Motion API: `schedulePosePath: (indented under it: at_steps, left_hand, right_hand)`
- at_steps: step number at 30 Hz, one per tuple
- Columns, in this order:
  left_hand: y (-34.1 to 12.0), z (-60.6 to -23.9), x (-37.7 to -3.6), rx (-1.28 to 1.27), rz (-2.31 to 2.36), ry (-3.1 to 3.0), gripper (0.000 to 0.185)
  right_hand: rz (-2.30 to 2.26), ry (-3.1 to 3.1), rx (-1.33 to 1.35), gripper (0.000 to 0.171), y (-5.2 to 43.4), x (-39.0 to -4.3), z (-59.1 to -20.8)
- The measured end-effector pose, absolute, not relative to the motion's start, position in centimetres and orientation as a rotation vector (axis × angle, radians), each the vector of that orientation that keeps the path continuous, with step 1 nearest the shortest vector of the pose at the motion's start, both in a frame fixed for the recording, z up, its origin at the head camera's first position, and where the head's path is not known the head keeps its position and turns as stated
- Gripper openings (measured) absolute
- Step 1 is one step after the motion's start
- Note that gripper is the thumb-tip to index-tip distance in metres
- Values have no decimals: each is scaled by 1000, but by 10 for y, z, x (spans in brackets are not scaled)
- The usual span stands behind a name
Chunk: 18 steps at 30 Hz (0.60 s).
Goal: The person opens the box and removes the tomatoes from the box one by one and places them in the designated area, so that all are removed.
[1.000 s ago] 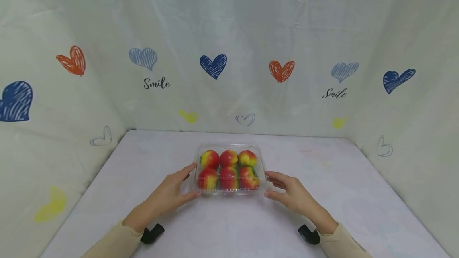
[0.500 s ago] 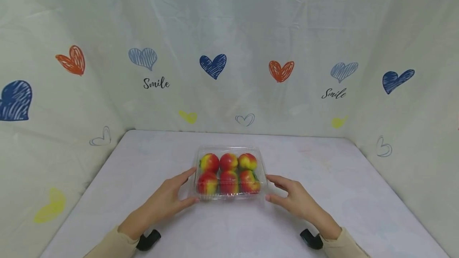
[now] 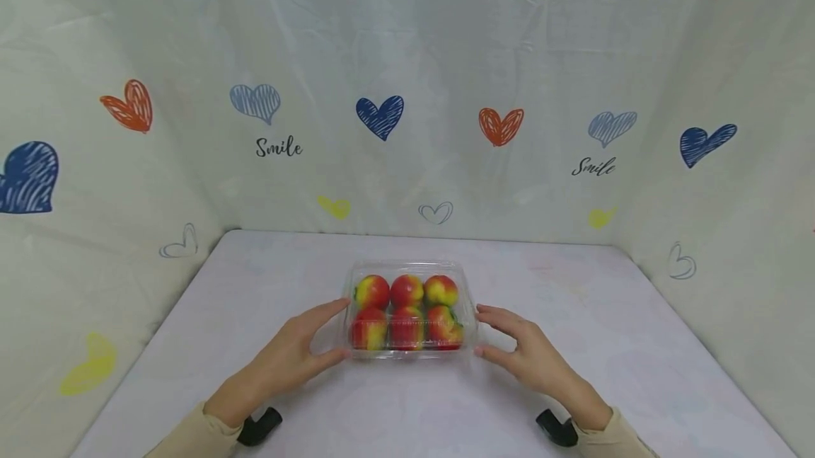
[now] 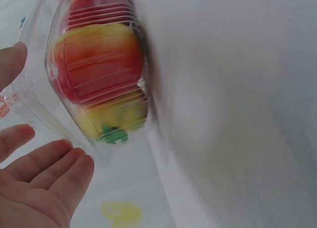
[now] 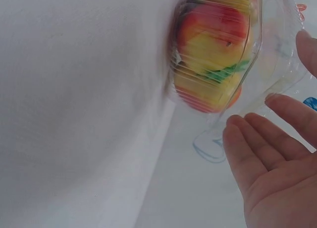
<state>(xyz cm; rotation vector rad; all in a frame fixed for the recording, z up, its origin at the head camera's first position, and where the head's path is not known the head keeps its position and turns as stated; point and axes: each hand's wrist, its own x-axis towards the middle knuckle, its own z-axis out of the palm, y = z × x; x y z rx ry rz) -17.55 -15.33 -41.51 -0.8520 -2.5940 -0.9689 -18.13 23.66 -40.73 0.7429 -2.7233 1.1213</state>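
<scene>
A clear plastic clamshell box [image 3: 409, 268] sits shut on the white table, holding several red-and-yellow fruits [image 3: 407, 311] in two rows. My left hand [image 3: 335, 328] lies at the box's left side and my right hand [image 3: 486, 331] at its right side. Both have straight fingers spread toward the box walls. In the left wrist view the fingers [image 4: 54, 173] lie just beside the box's rim [image 4: 29, 97]. In the right wrist view the fingers [image 5: 247, 144] are likewise close to the rim [image 5: 277, 65]. I cannot tell whether the fingertips touch it.
The white table [image 3: 255, 288] is enclosed on three sides by a pale curtain with heart prints [image 3: 379, 117] and the word Smile. Black wrist straps [image 3: 257, 428] show under both beige sleeves.
The box has come a little toward me and sits lower in the view. Both hands moved back with it, staying at its sides.
</scene>
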Motion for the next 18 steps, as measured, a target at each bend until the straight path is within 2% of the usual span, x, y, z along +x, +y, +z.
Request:
schedulePosePath:
  at_steps: [7,18]
  left_hand:
    - [-152,-409,-175,-836,-993,-2584,66]
    - [-152,-403,-187,-925,-937,-2367,58]
  right_hand:
    - [1085,-2621,757,45,237,-184,-406]
    - [1033,-2513,786,38,236,-192,-396]
